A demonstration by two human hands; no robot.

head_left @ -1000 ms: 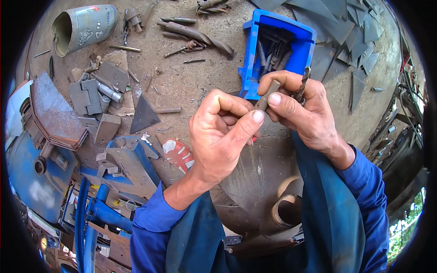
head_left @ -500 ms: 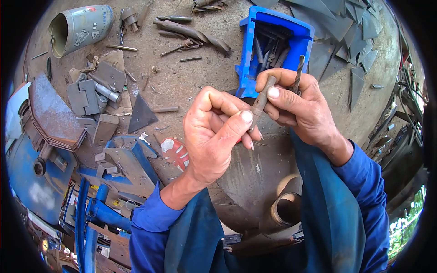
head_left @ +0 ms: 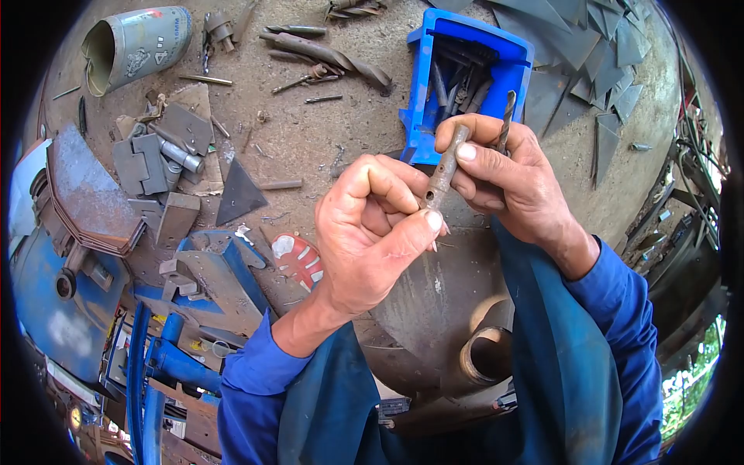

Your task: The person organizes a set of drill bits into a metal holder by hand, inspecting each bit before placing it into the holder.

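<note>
A short metal tube with small holes in its side point(head_left: 445, 168) is held tilted between my two hands. My left hand point(head_left: 368, 229) pinches its lower end between thumb and fingers. At its upper end, the thumb and forefinger of my right hand point(head_left: 511, 174) are closed on it. A twist drill bit point(head_left: 507, 122) also sticks up from behind the fingers of my right hand; its lower part is hidden. Just behind the hands stands a blue plastic bin point(head_left: 421, 89) with several dark drill bits point(head_left: 465, 89) in it.
Large drill bits point(head_left: 329, 56) lie on the ground ahead, near a dented can point(head_left: 139, 50). Steel hinges and blocks point(head_left: 143, 167) are at the left, by a triangular plate point(head_left: 240, 194). Sheet offcuts point(head_left: 608, 58) pile up at the far right. A pipe end point(head_left: 487, 356) is below my hands.
The tube has turned between my fingers, and holes in its side now show. My left thumb and fingers have shifted slightly down along it.
</note>
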